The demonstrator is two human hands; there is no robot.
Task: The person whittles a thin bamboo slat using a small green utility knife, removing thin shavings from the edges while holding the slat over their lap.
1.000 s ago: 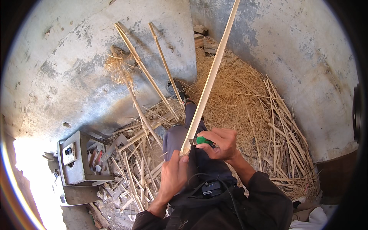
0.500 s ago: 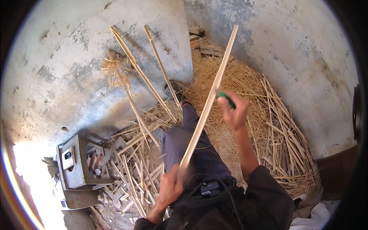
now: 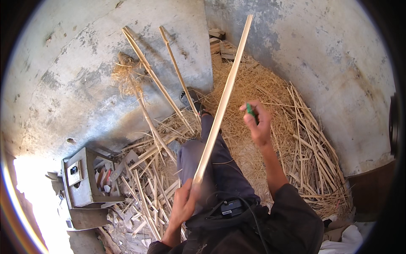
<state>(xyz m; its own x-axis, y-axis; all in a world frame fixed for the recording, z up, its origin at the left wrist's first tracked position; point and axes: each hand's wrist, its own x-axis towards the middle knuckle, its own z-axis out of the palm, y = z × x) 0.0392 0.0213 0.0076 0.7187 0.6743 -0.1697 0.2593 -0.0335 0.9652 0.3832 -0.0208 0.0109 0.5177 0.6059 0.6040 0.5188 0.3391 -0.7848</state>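
A long, pale split bamboo strip [image 3: 226, 95] slants up and away over my legs, its hollow side facing up. Its near end is in my left hand [image 3: 184, 202], with the fingers closed round it close to my lap. To the right of the strip, apart from it, my right hand [image 3: 259, 125] is closed on a small green-handled tool [image 3: 251, 111]. The rest of that tool, including any blade, is hidden or too small to make out.
Several bamboo poles [image 3: 158, 82] lean on the worn wall ahead, one with frayed shavings [image 3: 125, 76]. Shavings [image 3: 249, 80] cover the floor, with a heap of cut strips [image 3: 313, 152] at right. A wooden box [image 3: 91, 180] stands at left near split pieces [image 3: 148, 203].
My left hand and the bamboo strip have shifted slightly left, and the strip's far end has swung left and up. My right hand with the green-handled tool has come away from the strip.
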